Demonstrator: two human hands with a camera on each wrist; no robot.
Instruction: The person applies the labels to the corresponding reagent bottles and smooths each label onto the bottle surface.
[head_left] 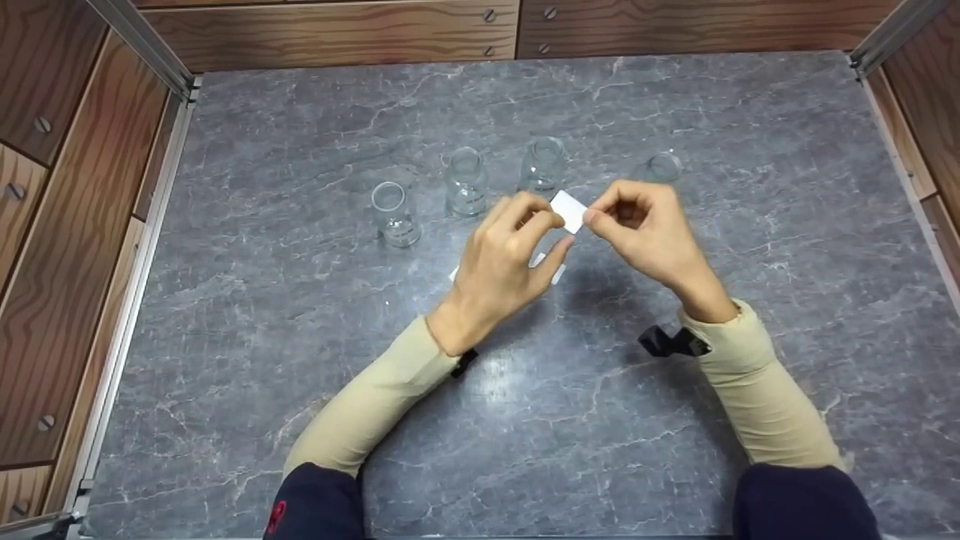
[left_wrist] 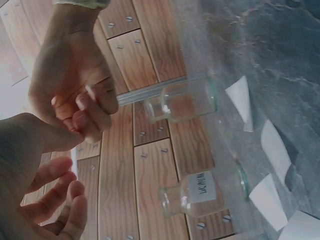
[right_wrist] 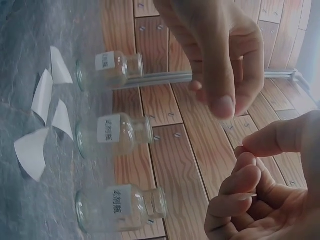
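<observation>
My right hand (head_left: 652, 232) pinches a small white paper label (head_left: 570, 213) between thumb and index finger, raised over the table. From the other side my left hand (head_left: 506, 255) reaches in, its fingertips at the label's left edge and its thumb spread apart below. Beyond the hands stand several clear glass bottles (head_left: 395, 217). Three of them show white printed labels (right_wrist: 117, 200) in the right wrist view. A bottle (left_wrist: 192, 102) in the left wrist view shows no label on its visible side. The rightmost bottle (head_left: 664, 166) is partly hidden behind my right hand.
Several white paper pieces (right_wrist: 32, 154), some curled, lie on the grey marbled table (head_left: 300, 315) below the hands, mostly hidden by my left hand in the head view. Wood-patterned walls (head_left: 330, 34) and metal frame rails (head_left: 142, 262) border the table.
</observation>
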